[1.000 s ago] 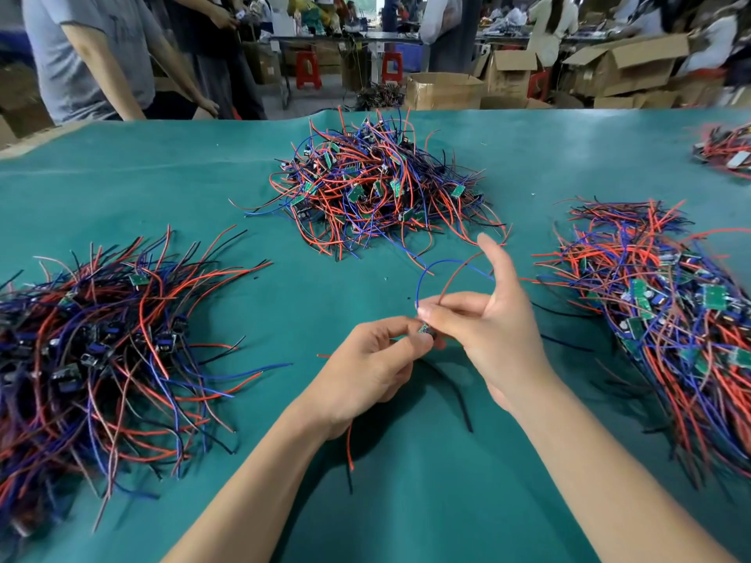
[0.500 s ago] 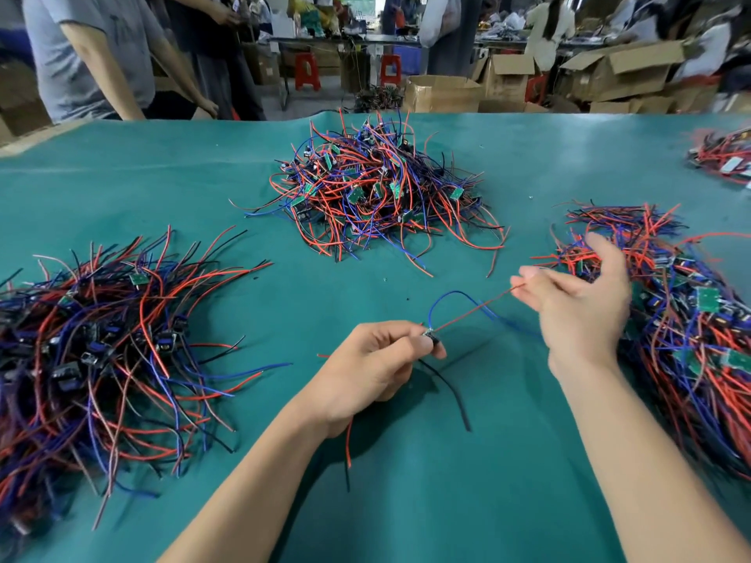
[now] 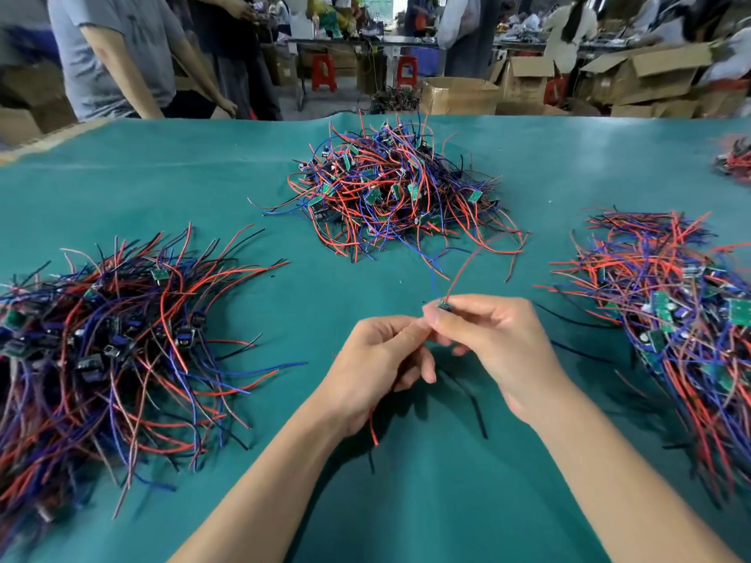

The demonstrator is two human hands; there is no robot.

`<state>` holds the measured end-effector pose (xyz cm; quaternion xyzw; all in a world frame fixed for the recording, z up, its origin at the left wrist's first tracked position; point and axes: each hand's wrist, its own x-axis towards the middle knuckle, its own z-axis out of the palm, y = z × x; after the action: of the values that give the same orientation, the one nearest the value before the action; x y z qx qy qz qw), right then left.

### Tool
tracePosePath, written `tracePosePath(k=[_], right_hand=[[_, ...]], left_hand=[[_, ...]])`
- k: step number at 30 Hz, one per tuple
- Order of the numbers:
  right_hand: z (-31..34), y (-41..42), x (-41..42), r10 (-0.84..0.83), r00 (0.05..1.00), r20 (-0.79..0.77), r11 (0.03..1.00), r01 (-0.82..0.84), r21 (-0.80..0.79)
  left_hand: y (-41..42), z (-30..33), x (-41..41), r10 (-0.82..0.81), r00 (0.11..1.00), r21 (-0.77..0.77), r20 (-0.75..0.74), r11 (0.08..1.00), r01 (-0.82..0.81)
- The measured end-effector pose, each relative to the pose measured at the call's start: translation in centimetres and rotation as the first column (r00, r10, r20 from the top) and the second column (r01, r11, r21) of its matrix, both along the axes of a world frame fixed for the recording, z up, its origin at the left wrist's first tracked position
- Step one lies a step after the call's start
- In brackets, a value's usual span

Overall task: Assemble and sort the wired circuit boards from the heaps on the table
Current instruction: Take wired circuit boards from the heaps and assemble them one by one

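Assembly looks to be the step in hand in the head view: both hands meet over the near middle of the table, the right hand (image 3: 493,343) pinching a small circuit board (image 3: 443,306) between thumb and forefinger, the left hand (image 3: 380,367) curled with its fingertips (image 3: 414,329) pressed in just beside that pinch, gripping what seems to be the lower leads. A red wire (image 3: 467,262) and a blue wire (image 3: 435,278) rise from the board toward the far heap, and a red wire end (image 3: 372,430) hangs below the left palm. I judge the next move needs the board seated or its leads straightened, then a carry to one of the heaps; which heap is for finished pieces I cannot tell. The green table cover (image 3: 203,188) bears a left heap (image 3: 105,351) of dark-cased wired parts, a middle heap (image 3: 390,193) and a right heap (image 3: 674,302) with bare green boards showing, and a further bundle (image 3: 735,160) at the far right edge. Beyond the table stand a person in a grey shirt (image 3: 118,54), red stools (image 3: 325,73) and open cardboard boxes (image 3: 459,95)
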<state>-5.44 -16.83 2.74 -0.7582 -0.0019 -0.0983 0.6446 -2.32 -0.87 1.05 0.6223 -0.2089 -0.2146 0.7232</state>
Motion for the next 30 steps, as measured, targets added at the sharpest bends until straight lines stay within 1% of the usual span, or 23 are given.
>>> tracePosePath(k=[2, 4, 6, 8, 10, 13, 15, 18, 19, 20, 22, 23, 24, 27, 30], right_hand=[[0.2, -0.3, 0.0, -0.005, 1.0, 0.019, 0.999, 0.004, 0.052], [0.4, -0.7, 0.1, -0.125, 0.992, 0.001, 0.982, 0.123, 0.146], [0.9, -1.6, 0.4, -0.263, 0.964, -0.037, 0.933, 0.264, 0.245], [1.2, -2.7, 0.5, -0.351, 0.935, -0.058, 0.878, 0.35, 0.325], [1.2, -3.5, 0.6, -0.415, 0.907, -0.066, 0.842, 0.411, 0.35], [1.4, -4.1, 0.5, -0.465, 0.884, -0.052, 0.811, 0.449, 0.376], [2.0, -5.1, 0.4, -0.537, 0.842, -0.053, 0.739, 0.5, 0.451], [3.8, -7.8, -0.7, -0.671, 0.741, -0.022, 0.589, 0.551, 0.591], [4.5, -8.5, -1.1, -0.688, 0.726, 0.008, 0.583, 0.545, 0.602], [5.0, -8.6, -1.4, -0.67, 0.741, 0.047, 0.619, 0.523, 0.586], [5.8, -7.4, -1.5, -0.558, 0.823, 0.105, 0.744, 0.44, 0.503], [6.1, -6.3, -1.4, -0.509, 0.854, 0.109, 0.784, 0.408, 0.468], [6.5, -5.3, -1.2, -0.475, 0.874, 0.103, 0.806, 0.385, 0.449], [8.2, -2.5, -0.5, -0.391, 0.918, 0.061, 0.83, 0.324, 0.454], [9.9, 1.4, 0.3, -0.192, 0.98, 0.052, 0.882, 0.149, 0.446]], left_hand=[[0.0, -0.1, 0.0, -0.022, 1.0, 0.026, 0.013, 0.999, 0.022], [0.2, 0.0, 0.0, -0.105, 0.994, 0.038, 0.011, 0.994, 0.104], [0.4, 0.2, -0.1, -0.173, 0.985, 0.06, 0.012, 0.983, 0.172], [0.4, 0.4, -0.2, -0.21, 0.977, 0.084, 0.025, 0.975, 0.207], [0.3, 0.5, -0.2, -0.23, 0.972, 0.095, 0.038, 0.97, 0.226], [0.4, 0.6, -0.2, -0.257, 0.965, 0.113, 0.051, 0.962, 0.25], [0.7, 0.6, -0.1, -0.279, 0.959, 0.123, 0.057, 0.955, 0.271], [0.9, 0.4, -0.1, -0.274, 0.96, 0.121, 0.059, 0.956, 0.266], [0.8, 0.3, -0.1, -0.257, 0.965, 0.111, 0.05, 0.962, 0.251], [0.7, 0.3, 0.0, -0.24, 0.97, 0.1, 0.04, 0.967, 0.235], [0.5, 0.0, 0.2, -0.213, 0.977, 0.077, 0.022, 0.974, 0.211], [0.5, -0.1, 0.2, -0.206, 0.978, 0.063, 0.014, 0.977, 0.205], [0.5, -0.2, 0.3, -0.197, 0.98, 0.045, 0.007, 0.979, 0.197], [0.5, -0.4, 0.4, -0.139, 0.99, 0.005, -0.01, 0.99, 0.139], [0.2, -0.4, 0.4, -0.081, 0.996, 0.002, -0.025, 0.997, 0.081]])
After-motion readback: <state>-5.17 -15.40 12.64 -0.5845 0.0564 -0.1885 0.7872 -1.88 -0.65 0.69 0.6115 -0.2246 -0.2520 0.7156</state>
